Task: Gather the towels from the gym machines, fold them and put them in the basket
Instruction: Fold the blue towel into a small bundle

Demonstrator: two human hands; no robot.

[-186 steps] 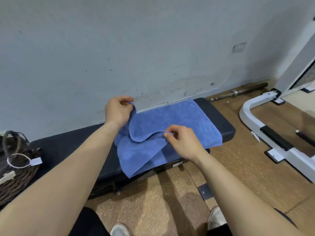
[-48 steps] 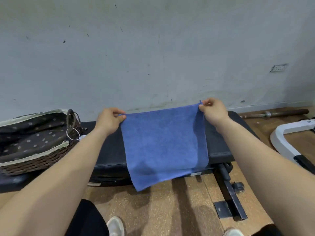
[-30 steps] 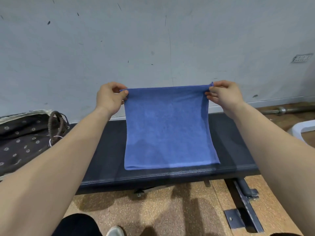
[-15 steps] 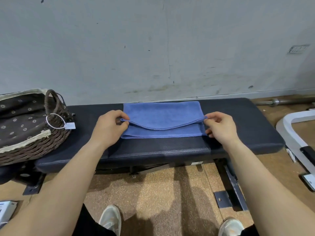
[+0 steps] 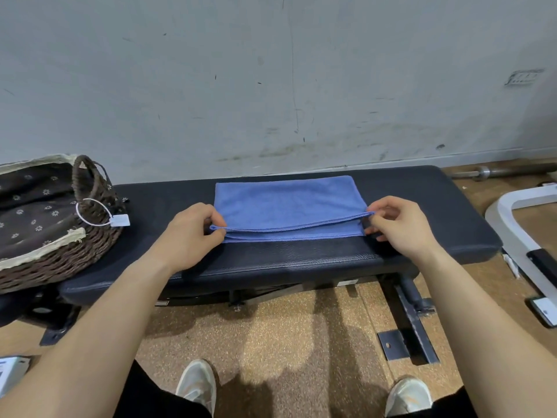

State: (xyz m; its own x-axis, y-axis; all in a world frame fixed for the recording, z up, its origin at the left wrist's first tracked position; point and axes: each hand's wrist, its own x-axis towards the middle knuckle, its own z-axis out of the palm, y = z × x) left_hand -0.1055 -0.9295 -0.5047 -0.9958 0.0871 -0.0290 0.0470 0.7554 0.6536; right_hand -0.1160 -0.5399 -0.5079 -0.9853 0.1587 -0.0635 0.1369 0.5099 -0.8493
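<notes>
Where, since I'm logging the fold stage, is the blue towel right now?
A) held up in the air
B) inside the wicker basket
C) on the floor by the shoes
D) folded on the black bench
D: the blue towel lies folded on the bench, with the left hand and right hand each pinching a near corner; the basket stands apart to the left.

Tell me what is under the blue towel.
The blue towel lies folded on the black bench pad; its lower layer shows along the near edge. The pad beneath it is covered.
</notes>
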